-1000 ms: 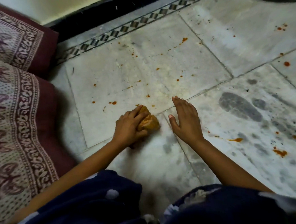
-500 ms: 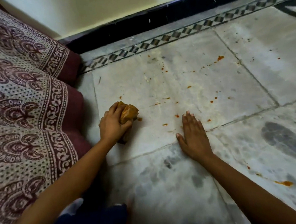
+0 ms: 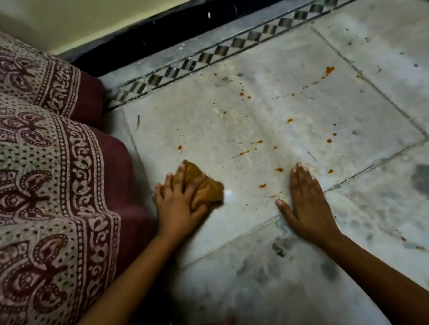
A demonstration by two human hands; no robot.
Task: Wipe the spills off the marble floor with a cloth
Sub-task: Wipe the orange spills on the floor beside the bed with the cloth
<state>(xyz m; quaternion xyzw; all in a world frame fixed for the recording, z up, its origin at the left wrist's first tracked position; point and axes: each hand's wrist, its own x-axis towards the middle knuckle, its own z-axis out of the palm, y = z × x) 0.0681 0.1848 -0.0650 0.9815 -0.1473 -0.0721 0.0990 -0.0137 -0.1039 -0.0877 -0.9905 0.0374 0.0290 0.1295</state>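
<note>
The pale grey marble floor (image 3: 206, 127) fills most of the frame, with a maroon-and-cream block-printed cushion (image 3: 31, 175) along the left side. From the lower edge both bare forearms reach forward. The right hand (image 3: 307, 201) lies flat and released at centre right, palm on the stone. The left hand (image 3: 178, 205), left of centre, grasps a crumpled mustard-brown cloth (image 3: 205, 185), fingers draped over it, thumb against its near edge. Small orange spills (image 3: 257, 142) dot the slab above and between the hands.
</note>
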